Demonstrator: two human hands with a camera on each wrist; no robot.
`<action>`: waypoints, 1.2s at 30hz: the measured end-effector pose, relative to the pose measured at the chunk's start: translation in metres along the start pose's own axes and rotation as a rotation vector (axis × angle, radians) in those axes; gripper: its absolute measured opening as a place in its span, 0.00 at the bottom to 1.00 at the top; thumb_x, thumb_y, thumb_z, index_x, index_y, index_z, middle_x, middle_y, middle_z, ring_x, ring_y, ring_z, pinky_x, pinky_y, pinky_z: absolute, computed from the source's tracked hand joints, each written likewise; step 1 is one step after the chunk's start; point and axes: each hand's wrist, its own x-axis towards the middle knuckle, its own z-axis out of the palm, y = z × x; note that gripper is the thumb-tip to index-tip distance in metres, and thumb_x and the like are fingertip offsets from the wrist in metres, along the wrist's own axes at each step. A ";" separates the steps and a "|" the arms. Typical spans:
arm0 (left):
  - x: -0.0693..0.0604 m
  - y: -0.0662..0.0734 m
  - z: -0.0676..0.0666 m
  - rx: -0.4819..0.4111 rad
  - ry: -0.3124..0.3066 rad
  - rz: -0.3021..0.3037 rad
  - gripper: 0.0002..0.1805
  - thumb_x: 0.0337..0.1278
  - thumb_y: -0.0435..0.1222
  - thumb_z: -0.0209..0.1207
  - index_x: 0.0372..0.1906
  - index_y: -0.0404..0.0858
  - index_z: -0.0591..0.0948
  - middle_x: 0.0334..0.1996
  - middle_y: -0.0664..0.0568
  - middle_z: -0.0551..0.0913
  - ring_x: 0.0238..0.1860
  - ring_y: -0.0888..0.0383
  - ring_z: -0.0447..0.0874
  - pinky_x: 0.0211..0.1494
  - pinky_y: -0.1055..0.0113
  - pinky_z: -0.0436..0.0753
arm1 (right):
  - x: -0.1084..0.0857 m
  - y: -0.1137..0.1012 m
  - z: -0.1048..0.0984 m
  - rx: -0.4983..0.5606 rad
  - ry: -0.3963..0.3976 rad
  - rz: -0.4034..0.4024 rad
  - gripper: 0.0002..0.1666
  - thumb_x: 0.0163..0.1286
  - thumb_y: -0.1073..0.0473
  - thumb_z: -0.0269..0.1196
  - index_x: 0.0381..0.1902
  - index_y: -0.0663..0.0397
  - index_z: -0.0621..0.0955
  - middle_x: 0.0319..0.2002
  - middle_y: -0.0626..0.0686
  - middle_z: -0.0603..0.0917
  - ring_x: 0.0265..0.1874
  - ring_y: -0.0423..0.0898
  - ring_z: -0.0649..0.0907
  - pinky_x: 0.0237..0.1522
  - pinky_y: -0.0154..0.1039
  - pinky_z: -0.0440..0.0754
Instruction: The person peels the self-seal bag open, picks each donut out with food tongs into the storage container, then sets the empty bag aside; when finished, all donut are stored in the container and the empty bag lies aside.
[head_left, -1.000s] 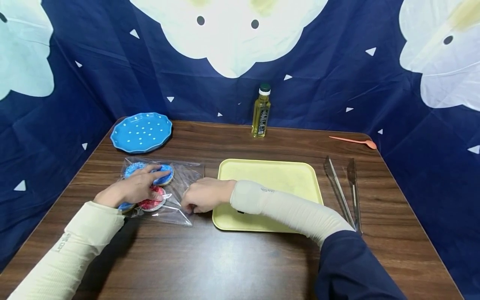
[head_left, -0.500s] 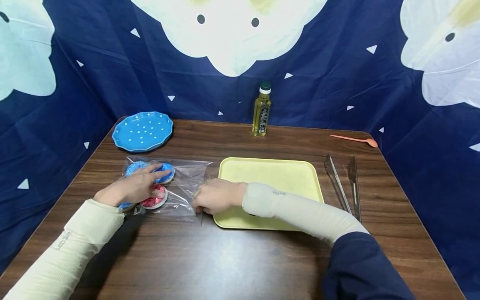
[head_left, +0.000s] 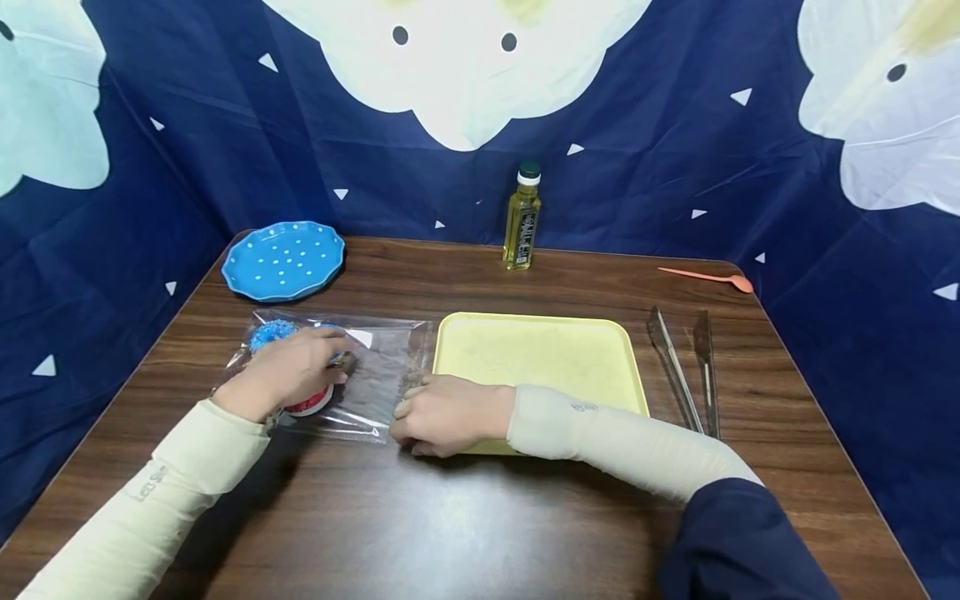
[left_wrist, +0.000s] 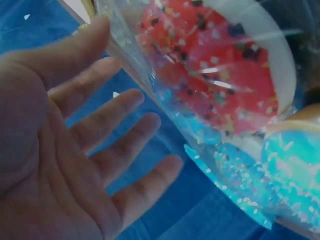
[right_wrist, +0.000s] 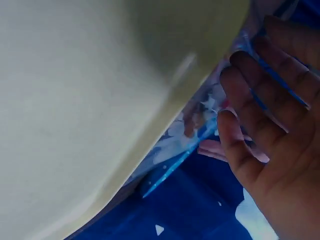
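Several round red-and-blue cookies (head_left: pixel 272 334) remain inside a clear plastic bag (head_left: pixel 381 360), below the slack-fingered left hand (head_left: pixel 294 365), beside the slack right hand (head_left: pixel 444 413).

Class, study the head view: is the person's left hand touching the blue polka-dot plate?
No: the left hand is over the clear bag, with the plate apart, farther back.

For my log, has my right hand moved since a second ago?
Yes: in the head view, your right hand has shifted right against the yellow tray, now hiding its near left corner.
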 end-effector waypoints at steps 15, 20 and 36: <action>-0.002 -0.015 0.005 -0.015 0.021 -0.167 0.26 0.60 0.50 0.68 0.57 0.37 0.84 0.54 0.33 0.81 0.51 0.33 0.81 0.46 0.30 0.77 | -0.136 0.008 0.013 0.093 0.223 0.300 0.07 0.63 0.55 0.72 0.38 0.45 0.85 0.37 0.42 0.85 0.40 0.43 0.82 0.43 0.43 0.78; -0.002 -0.018 0.001 -0.077 -0.038 -0.326 0.30 0.61 0.51 0.66 0.59 0.34 0.80 0.52 0.29 0.81 0.40 0.35 0.81 0.34 0.35 0.79 | -0.189 0.003 0.024 0.085 0.324 0.551 0.09 0.61 0.58 0.73 0.39 0.50 0.86 0.37 0.46 0.86 0.39 0.46 0.84 0.42 0.46 0.80; 0.003 -0.020 0.002 -0.058 -0.016 -0.412 0.21 0.60 0.51 0.67 0.41 0.35 0.84 0.30 0.36 0.82 0.30 0.38 0.80 0.24 0.46 0.75 | -0.287 -0.029 0.036 0.275 0.302 1.390 0.33 0.63 0.53 0.71 0.58 0.70 0.77 0.46 0.70 0.79 0.46 0.71 0.78 0.38 0.69 0.75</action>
